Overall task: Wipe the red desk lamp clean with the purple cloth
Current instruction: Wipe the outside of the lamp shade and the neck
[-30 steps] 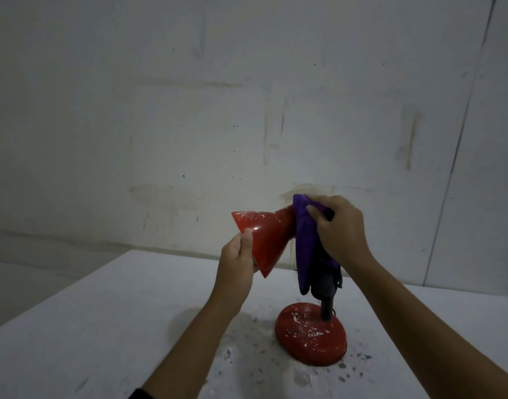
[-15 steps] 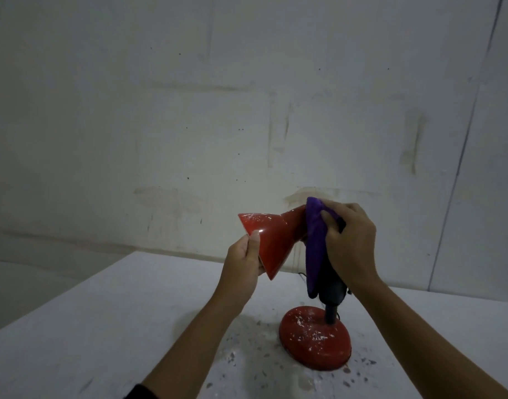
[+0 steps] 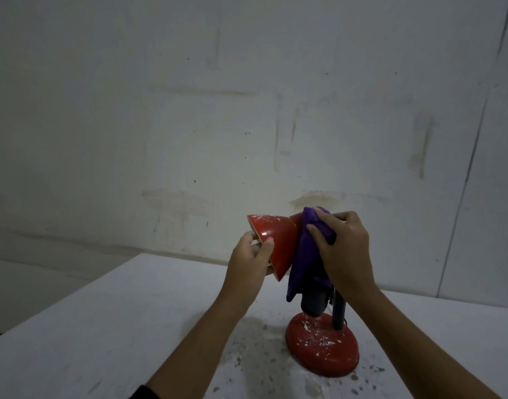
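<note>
Standing near the right front part of the pale grey desk top (image 3: 103, 326), the red metal desk lamp (image 3: 276, 243) with a cone shade and a round base is resting on its white-flecked red base (image 3: 323, 345), with a dark upright stem (image 3: 339, 312) rising from it. Its shade is lying tilted on its side, the open mouth facing left towards the desk's left edge. The left hand (image 3: 251, 260) is gripping the shade's rim, thumb lying on the glossy outer face and the other fingers curling in behind the rim. The right hand (image 3: 343, 251) is clutching the soft purple cloth (image 3: 303, 260), fingers curled tight round a bunch of it and pressing it against the narrow back end of the shade, where shade and neck are joining. The rest of the cloth is hanging down, covering the upper part of the dark neck. Pale flecks and grey specks (image 3: 255, 361) are lying scattered on the desk around the base. A stained whitish wall (image 3: 189, 110) is standing behind the far edge.
</note>
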